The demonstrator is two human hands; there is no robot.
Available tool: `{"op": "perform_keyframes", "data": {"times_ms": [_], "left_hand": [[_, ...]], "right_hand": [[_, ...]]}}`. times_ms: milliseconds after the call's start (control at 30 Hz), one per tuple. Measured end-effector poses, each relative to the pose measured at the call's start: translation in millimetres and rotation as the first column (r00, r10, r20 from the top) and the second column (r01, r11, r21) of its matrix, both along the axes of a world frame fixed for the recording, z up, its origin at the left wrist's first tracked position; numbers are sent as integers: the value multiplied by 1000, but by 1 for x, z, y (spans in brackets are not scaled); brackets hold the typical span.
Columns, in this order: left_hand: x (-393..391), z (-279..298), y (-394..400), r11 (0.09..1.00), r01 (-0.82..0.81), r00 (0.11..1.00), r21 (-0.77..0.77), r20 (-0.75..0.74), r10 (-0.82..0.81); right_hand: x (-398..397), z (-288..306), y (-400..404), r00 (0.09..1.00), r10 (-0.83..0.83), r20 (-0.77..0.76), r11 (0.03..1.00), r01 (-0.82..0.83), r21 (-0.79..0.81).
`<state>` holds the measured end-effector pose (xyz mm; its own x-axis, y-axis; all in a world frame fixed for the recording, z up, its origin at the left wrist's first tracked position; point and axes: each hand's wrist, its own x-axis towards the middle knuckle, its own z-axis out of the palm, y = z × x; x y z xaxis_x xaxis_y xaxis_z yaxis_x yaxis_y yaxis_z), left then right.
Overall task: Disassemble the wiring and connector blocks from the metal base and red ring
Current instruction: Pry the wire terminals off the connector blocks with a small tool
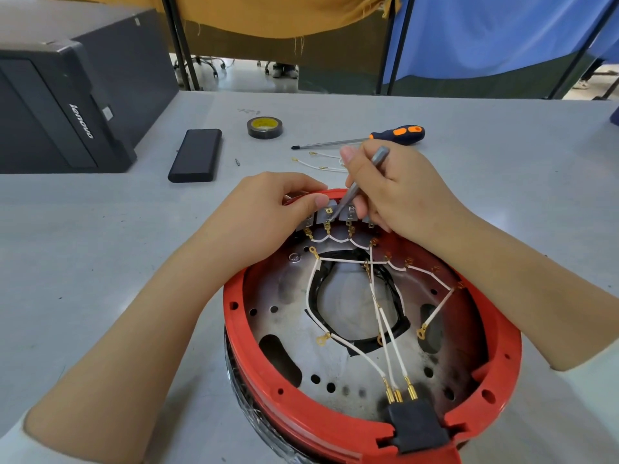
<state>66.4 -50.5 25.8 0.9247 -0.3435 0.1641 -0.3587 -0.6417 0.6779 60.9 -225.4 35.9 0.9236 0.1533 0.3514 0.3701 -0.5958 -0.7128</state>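
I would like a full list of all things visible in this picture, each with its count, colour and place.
red ring: one, red, front centre of the table
metal base: one, silver, inside the ring
connector blocks: at least four, grey, in a row at the ring's far edge
wiring: several leads, white with brass terminals, across the base
black plug block: one, black, ring's near edge
loose wires: a few, white, on the table behind the hands
screwdriver: one, dark blue and orange, far right of centre
tape roll: one, black
flat black case: one, left of the tape
computer tower: one, black, far left
table: one, grey
left hand: steadies the blocks
right hand: holds a grey metal tool
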Motion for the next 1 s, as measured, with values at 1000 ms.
{"op": "perform_keyframes", "data": {"times_ms": [1000], "left_hand": [[1,-2,1,1000,3,1000,4,23,-4]], "right_hand": [[4,-1,4,999,-39,-7,999,39,16]]}}
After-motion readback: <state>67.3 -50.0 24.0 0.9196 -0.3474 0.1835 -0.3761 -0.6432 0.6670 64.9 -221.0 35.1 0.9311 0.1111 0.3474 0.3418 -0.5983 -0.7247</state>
